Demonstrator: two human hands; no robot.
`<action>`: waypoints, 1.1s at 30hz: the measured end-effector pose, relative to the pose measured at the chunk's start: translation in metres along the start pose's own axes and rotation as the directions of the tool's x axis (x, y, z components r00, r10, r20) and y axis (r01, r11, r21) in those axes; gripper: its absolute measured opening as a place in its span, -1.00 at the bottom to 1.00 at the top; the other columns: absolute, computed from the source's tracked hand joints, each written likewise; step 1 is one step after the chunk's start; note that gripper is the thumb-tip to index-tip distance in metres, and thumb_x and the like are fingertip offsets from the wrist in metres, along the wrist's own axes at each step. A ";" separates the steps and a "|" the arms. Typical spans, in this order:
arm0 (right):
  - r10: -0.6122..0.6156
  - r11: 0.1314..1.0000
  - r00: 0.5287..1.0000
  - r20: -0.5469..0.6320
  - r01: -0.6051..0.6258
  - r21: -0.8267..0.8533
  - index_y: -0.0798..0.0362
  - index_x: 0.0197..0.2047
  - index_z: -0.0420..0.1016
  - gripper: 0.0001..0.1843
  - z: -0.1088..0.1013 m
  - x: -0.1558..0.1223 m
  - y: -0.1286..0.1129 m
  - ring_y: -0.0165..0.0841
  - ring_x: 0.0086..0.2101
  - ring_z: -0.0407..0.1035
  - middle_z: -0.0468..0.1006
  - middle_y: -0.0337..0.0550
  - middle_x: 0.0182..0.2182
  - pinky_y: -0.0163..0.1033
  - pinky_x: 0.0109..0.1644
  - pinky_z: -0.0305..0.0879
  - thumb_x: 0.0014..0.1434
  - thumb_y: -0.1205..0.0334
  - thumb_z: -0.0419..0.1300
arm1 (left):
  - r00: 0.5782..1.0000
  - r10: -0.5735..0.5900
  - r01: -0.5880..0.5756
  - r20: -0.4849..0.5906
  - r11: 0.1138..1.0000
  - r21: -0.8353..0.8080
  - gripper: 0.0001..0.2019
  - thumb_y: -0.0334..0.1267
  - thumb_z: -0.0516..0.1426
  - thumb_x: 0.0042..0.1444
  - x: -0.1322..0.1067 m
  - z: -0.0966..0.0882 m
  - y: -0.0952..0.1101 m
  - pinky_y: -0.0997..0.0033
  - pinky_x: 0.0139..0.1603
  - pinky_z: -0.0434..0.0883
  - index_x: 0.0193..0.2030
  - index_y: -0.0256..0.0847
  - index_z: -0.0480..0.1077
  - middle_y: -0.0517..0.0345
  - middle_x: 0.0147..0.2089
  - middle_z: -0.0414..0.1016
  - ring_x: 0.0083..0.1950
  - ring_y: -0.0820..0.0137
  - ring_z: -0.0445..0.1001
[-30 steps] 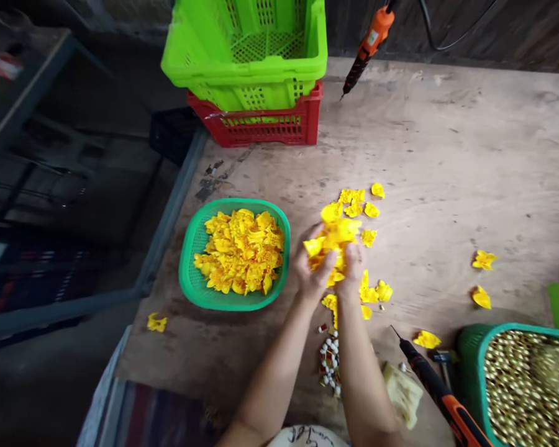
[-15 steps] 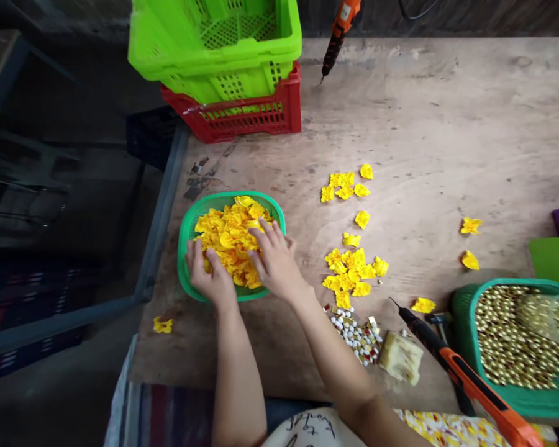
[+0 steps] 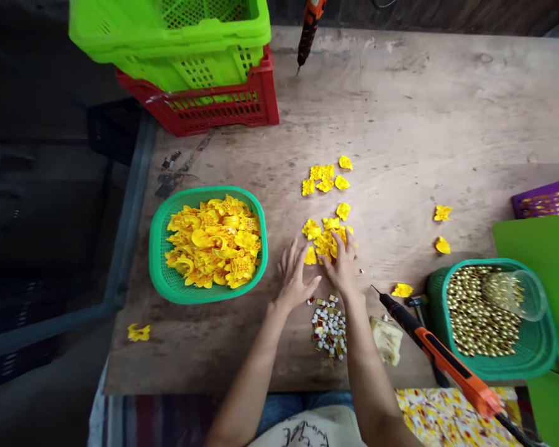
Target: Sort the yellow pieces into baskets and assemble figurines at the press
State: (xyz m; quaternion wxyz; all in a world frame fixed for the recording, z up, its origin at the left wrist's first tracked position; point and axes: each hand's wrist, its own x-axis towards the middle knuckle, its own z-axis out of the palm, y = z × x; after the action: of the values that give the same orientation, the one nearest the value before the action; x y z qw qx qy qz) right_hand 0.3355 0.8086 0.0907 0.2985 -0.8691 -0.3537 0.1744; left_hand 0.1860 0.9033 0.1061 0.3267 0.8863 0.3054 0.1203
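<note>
The right hand (image 3: 343,267) rests with its fingers over a loose cluster of yellow pieces (image 3: 327,242) on the table (image 3: 395,130); whether it grips any piece cannot be told. The left hand (image 3: 292,284) is empty, fingers spread, just beside the cluster's near left edge. A green basket (image 3: 155,248) heaped with yellow parts (image 3: 214,242) stands to the left, apart from both hands. Small white-tipped parts (image 3: 328,329) lie between the forearms. An orange-and-black power screwdriver (image 3: 447,360) is noted right of the right forearm, beside a pale block (image 3: 386,340).
</note>
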 end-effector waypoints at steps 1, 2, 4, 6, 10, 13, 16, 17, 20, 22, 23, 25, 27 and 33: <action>-0.009 0.999 0.998 -0.057 0.011 0.034 -0.09 0.40 0.10 -0.33 0.000 0.008 -0.001 -0.05 0.45 -0.18 -0.14 0.09 0.48 0.27 0.39 0.00 0.29 -0.01 0.11 | 0.997 -0.064 0.063 0.047 0.998 0.028 0.02 0.03 0.31 0.04 0.006 0.004 -0.004 -0.32 0.39 0.07 0.53 -0.07 -0.15 -0.26 0.58 -0.25 0.56 -0.16 -0.20; 0.012 0.998 0.992 -0.130 -0.003 0.065 -0.08 0.39 0.13 -0.36 0.000 0.013 0.000 -0.08 0.43 -0.11 -0.08 0.10 0.47 0.25 0.39 0.01 0.30 -0.03 0.08 | 0.990 -0.113 0.108 0.085 0.992 0.059 0.15 0.08 0.37 -0.07 0.013 0.007 -0.008 -0.37 0.38 0.04 0.54 -0.04 -0.20 -0.26 0.59 -0.36 0.57 -0.21 -0.29; 0.105 0.989 0.956 -0.274 -0.070 0.134 -0.04 0.36 0.15 -0.41 0.000 0.021 0.004 -0.12 0.41 -0.03 0.02 0.13 0.44 0.22 0.39 0.01 0.34 -0.04 0.01 | 0.982 -0.144 0.131 0.122 0.985 0.110 0.28 0.12 0.43 -0.21 0.030 0.011 -0.016 -0.41 0.39 -0.04 0.54 -0.01 -0.23 -0.23 0.59 -0.47 0.57 -0.24 -0.42; 0.179 0.974 0.926 -0.333 -0.120 0.190 0.01 0.35 0.17 -0.43 0.004 0.029 0.010 -0.16 0.41 -0.02 0.08 0.16 0.43 0.20 0.41 -0.02 0.36 -0.04 -0.05 | 0.988 -0.108 0.096 0.107 0.989 0.110 0.24 0.16 0.39 -0.16 0.050 0.016 -0.023 -0.34 0.43 -0.11 0.54 -0.06 -0.20 -0.24 0.59 -0.44 0.57 -0.19 -0.43; 0.124 0.979 0.967 -0.223 -0.083 0.185 0.00 0.38 0.16 -0.40 0.022 0.056 0.011 -0.20 0.44 -0.10 0.04 0.11 0.45 0.19 0.43 -0.06 0.36 -0.03 -0.09 | 1.000 -0.016 0.015 -0.017 0.999 -0.032 -0.13 0.16 0.11 0.21 0.090 0.034 -0.027 -0.16 0.48 -0.10 0.53 -0.18 -0.10 -0.25 0.57 -0.17 0.59 -0.01 -0.25; 0.039 0.952 0.976 -0.213 0.029 0.306 0.07 0.25 0.36 -0.44 0.031 0.083 0.001 -0.22 0.37 0.09 0.29 0.13 0.33 0.11 0.42 0.01 0.32 -0.02 -0.06 | 0.992 0.028 -0.055 -0.122 0.972 -0.227 -0.32 0.12 -0.04 0.31 0.113 0.047 -0.019 -0.04 0.50 -0.05 0.46 -0.21 0.13 -0.19 0.49 0.12 0.55 0.09 -0.02; 0.077 0.837 0.973 -0.217 0.055 0.545 0.13 0.02 0.53 -0.51 0.033 0.098 -0.015 -0.26 0.11 0.41 0.57 0.13 0.06 0.03 0.31 0.25 0.29 -0.04 0.00 | 0.967 -0.090 -0.040 -0.238 0.871 -0.489 -0.37 0.13 -0.07 0.33 0.125 0.055 -0.005 0.09 0.45 0.15 0.34 -0.26 0.31 -0.20 0.37 0.33 0.42 0.18 0.26; 0.107 0.800 0.974 -0.200 0.035 0.599 0.13 -0.01 0.54 -0.52 0.034 0.099 -0.022 -0.26 0.04 0.46 0.61 0.10 -0.01 0.02 0.26 0.32 0.28 -0.05 0.03 | 0.956 -0.147 -0.025 -0.256 0.824 -0.565 -0.38 0.14 -0.04 0.32 0.126 0.056 0.000 0.12 0.42 0.22 0.31 -0.26 0.35 -0.20 0.35 0.37 0.39 0.19 0.31; 0.193 0.766 0.965 -0.179 -0.034 0.642 0.09 0.02 0.55 -0.53 0.039 0.094 -0.055 -0.24 0.08 0.44 0.61 0.09 -0.01 0.07 0.22 0.35 0.27 -0.05 0.08 | 0.938 -0.243 -0.001 -0.248 0.712 -0.702 -0.43 0.13 0.06 0.27 0.129 0.055 0.015 0.12 0.35 0.33 0.21 -0.26 0.45 -0.19 0.27 0.45 0.31 0.17 0.41; 0.260 0.778 0.943 -0.207 -0.078 0.623 0.06 0.08 0.54 -0.53 0.043 0.085 -0.078 -0.23 0.19 0.36 0.56 0.10 0.08 0.10 0.28 0.30 0.31 -0.04 0.04 | 0.940 -0.250 -0.002 -0.234 0.679 -0.734 -0.47 0.11 0.12 0.24 0.129 0.049 0.023 0.11 0.31 0.37 0.13 -0.26 0.50 -0.20 0.20 0.51 0.26 0.16 0.45; 0.291 0.781 0.933 -0.213 -0.103 0.616 0.04 0.11 0.52 -0.53 0.043 0.081 -0.088 -0.24 0.23 0.31 0.53 0.09 0.13 0.09 0.30 0.29 0.32 -0.03 0.02 | 0.941 -0.247 -0.006 -0.232 0.672 -0.740 -0.50 0.10 0.13 0.23 0.128 0.044 0.028 0.12 0.29 0.39 0.10 -0.27 0.52 -0.19 0.17 0.53 0.23 0.16 0.47; 0.333 0.760 0.927 -0.174 -0.155 0.631 0.02 0.15 0.50 -0.51 0.036 0.074 -0.102 -0.26 0.26 0.28 0.49 0.05 0.18 0.03 0.31 0.29 0.34 -0.03 -0.02 | 0.942 -0.230 -0.024 -0.243 0.678 -0.734 -0.54 0.06 0.16 0.23 0.124 0.028 0.036 0.15 0.27 0.41 0.06 -0.26 0.55 -0.18 0.13 0.56 0.20 0.18 0.50; 0.314 0.718 0.945 -0.092 -0.173 0.675 0.02 0.14 0.50 -0.50 0.025 0.072 -0.109 -0.27 0.20 0.35 0.52 0.02 0.15 -0.04 0.26 0.35 0.33 -0.02 -0.03 | 0.936 -0.217 -0.046 -0.279 0.709 -0.704 -0.58 0.03 0.17 0.23 0.116 0.001 0.042 0.18 0.26 0.42 0.06 -0.23 0.55 -0.15 0.14 0.55 0.20 0.20 0.50; -0.029 0.490 0.999 0.039 -0.020 0.872 0.07 -0.08 0.58 -0.63 0.038 0.078 -0.178 -0.29 -0.07 0.53 0.67 -0.09 -0.10 -0.17 0.11 0.43 0.22 -0.01 0.15 | 0.782 -0.275 -0.023 -0.559 0.884 -0.467 -0.63 -0.06 0.20 0.21 0.071 -0.118 0.001 0.18 0.30 0.38 0.08 -0.20 0.54 -0.03 0.14 0.57 0.21 0.23 0.49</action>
State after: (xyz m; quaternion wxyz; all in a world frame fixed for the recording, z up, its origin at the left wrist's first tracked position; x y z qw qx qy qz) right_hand 0.2790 0.9816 0.1692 0.6884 -0.5939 -0.2264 0.3494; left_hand 0.1941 1.0064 0.1970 0.4133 0.6760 0.4184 0.4441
